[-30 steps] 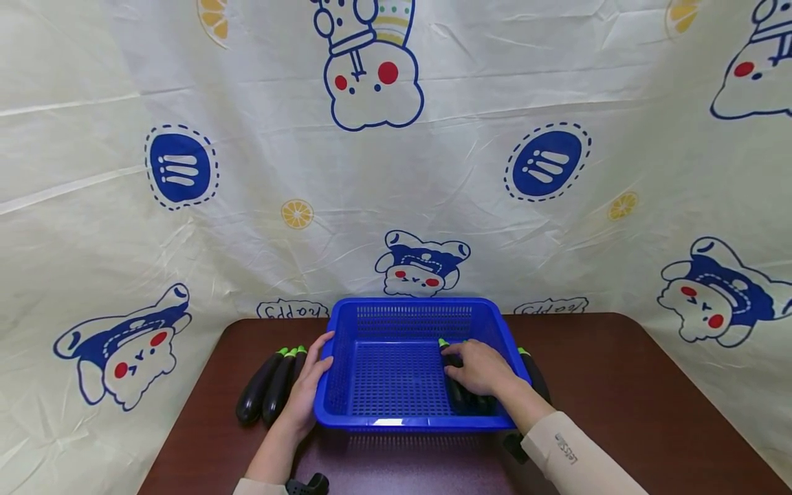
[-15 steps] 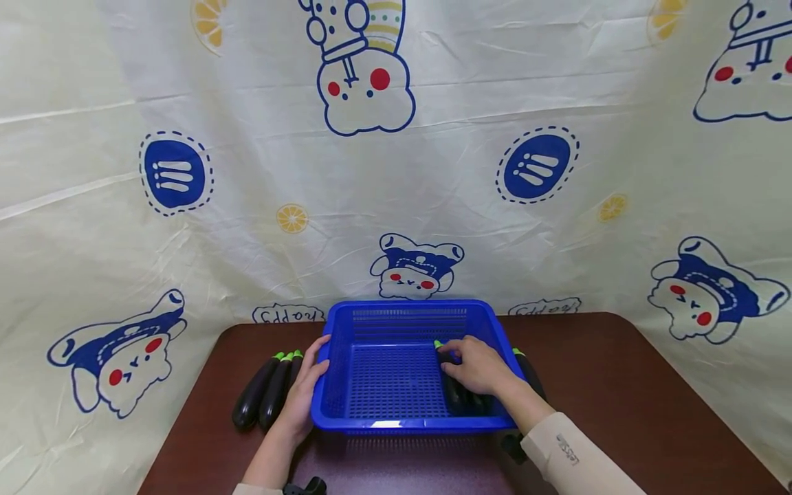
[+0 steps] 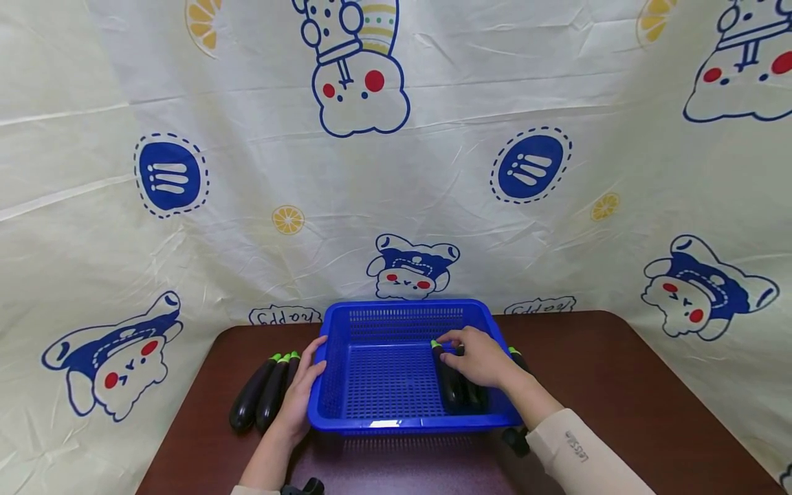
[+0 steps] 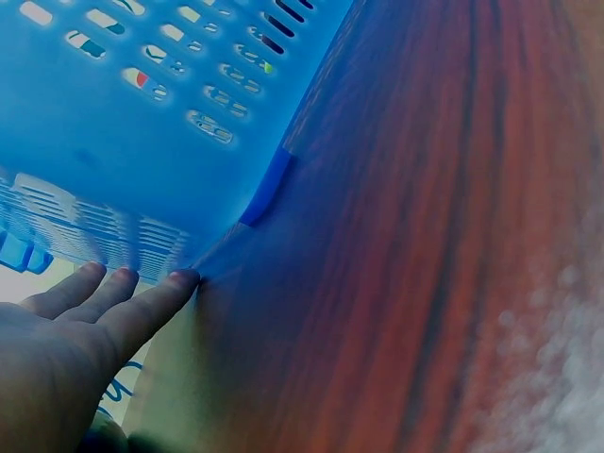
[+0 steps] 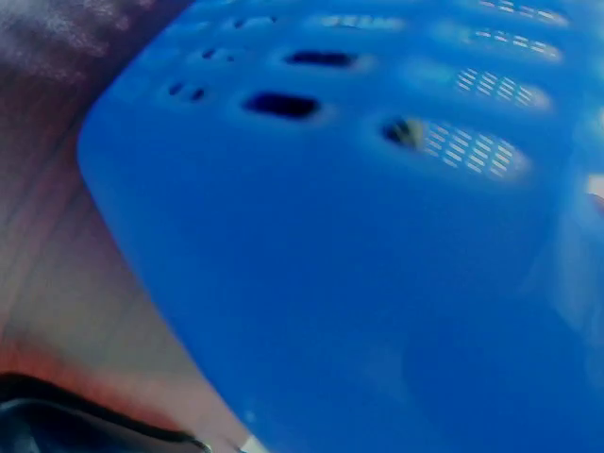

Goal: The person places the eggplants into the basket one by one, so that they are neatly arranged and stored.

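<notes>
Three eggplants (image 3: pixel 262 399) left of basket (image 3: pixel 396 313) | left hand (image 3: pixel 300 395) flat on wall | right hand (image 3: pixel 482 361) grasps eggplant inside (image 3: pixel 447 381)

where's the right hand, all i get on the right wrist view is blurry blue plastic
Observer: The right hand is inside the blue basket, resting on the dark eggplants along its right side.
Operator: anything still outside the basket
Observer: Yes. Three eggplants lie side by side on the brown table left of the basket, and another eggplant lies against its right wall.
Operator: and the left hand
Observer: The left hand lies flat with straight fingers against the basket's left outer wall, beside those three eggplants.
</notes>
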`<state>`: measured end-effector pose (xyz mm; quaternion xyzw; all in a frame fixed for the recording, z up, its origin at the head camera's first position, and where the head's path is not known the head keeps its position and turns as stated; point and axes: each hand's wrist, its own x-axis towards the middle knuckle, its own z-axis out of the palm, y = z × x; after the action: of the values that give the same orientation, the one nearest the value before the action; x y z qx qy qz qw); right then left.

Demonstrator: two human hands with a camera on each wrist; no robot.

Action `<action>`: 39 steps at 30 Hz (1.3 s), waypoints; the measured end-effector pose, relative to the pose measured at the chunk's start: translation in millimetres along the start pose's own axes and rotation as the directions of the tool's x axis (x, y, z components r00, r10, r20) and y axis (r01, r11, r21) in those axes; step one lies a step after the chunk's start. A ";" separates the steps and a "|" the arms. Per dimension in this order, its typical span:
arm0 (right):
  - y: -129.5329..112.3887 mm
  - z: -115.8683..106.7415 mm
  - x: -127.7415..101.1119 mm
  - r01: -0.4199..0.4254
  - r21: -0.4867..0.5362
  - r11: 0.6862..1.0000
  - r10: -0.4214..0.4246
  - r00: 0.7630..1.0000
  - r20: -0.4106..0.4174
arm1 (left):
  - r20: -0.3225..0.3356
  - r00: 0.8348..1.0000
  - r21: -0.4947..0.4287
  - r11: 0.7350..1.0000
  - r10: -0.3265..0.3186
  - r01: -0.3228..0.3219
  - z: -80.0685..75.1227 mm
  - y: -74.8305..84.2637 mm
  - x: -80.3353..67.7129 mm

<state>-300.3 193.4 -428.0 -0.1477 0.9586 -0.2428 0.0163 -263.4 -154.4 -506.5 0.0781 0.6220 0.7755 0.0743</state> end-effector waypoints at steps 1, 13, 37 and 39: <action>-0.6 -1.7 -0.2 0.010 0.003 1.000 -0.010 1.000 -0.002 | -0.001 1.000 -0.002 1.000 0.000 0.000 -0.3 -0.3 0.0; 2.3 -16.9 -10.5 0.053 -0.005 0.999 -0.053 0.996 -0.070 | -0.009 1.000 0.005 1.000 -0.003 0.003 -1.1 -1.4 0.8; 29.9 -39.6 -29.0 0.021 0.042 0.999 -0.011 0.974 -0.227 | -0.022 1.000 0.015 1.000 -0.003 0.003 -0.8 -0.4 0.6; 32.7 -39.8 -30.2 0.020 0.045 0.999 -0.009 0.972 -0.234 | -0.022 1.000 0.018 1.000 -0.003 0.004 -0.6 -0.3 0.7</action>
<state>-284.5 247.9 -409.6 -0.1248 0.9468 -0.2811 -0.0951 -264.2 -154.7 -506.9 0.0690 0.6298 0.7707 0.0681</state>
